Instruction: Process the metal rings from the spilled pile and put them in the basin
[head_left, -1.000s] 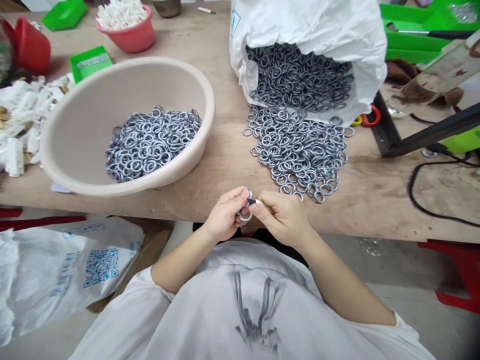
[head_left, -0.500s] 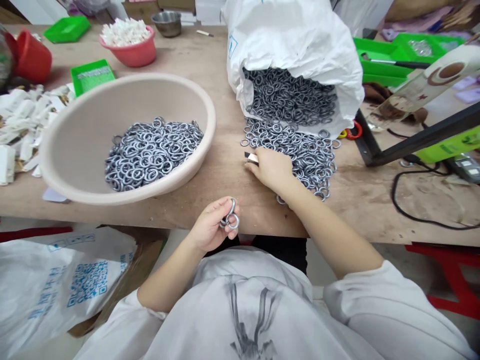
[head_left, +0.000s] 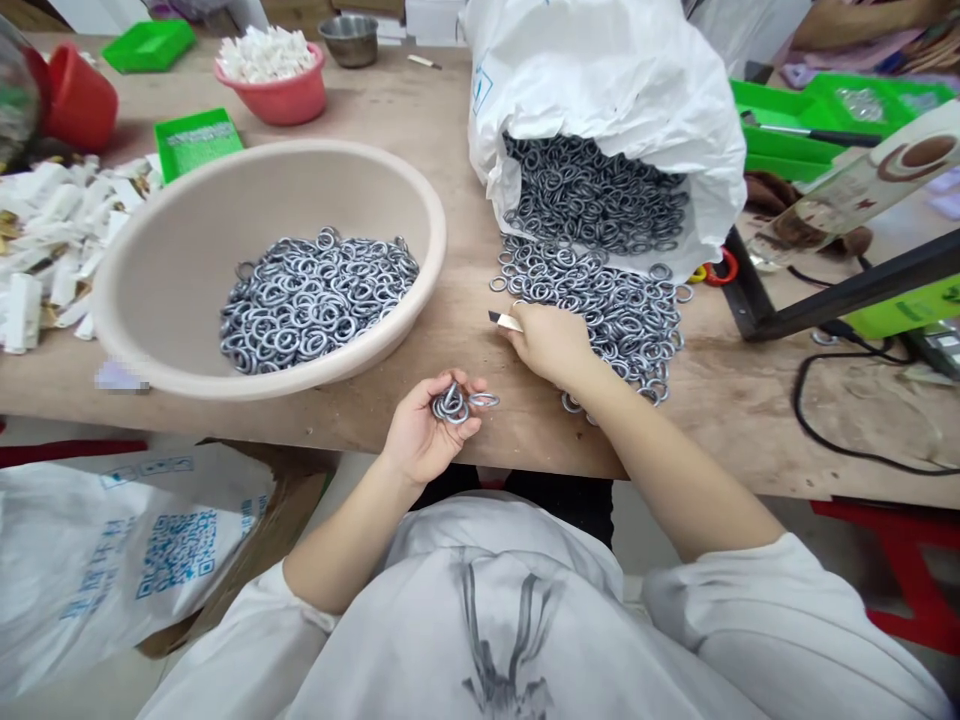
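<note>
The left hand [head_left: 427, 435] hangs at the near edge of the brown wooden worktop [head_left: 750, 400], palm up, its fingers curled round a small cluster of grey metal rings [head_left: 455, 404] (one ring juts out towards the right); the right hand [head_left: 551, 342] rests palm down on the near left edge of the loose heap of grey metal rings [head_left: 600, 305] spilled on the worktop, its grip closed on a small dark-tipped pale tool [head_left: 504, 320], which pokes out to the left; the heap runs out of the mouth of a white plastic sack [head_left: 600, 70] lying behind it; to the left stands a wide beige plastic basin [head_left: 187, 240] holding more rings, well apart from both hands.
</note>
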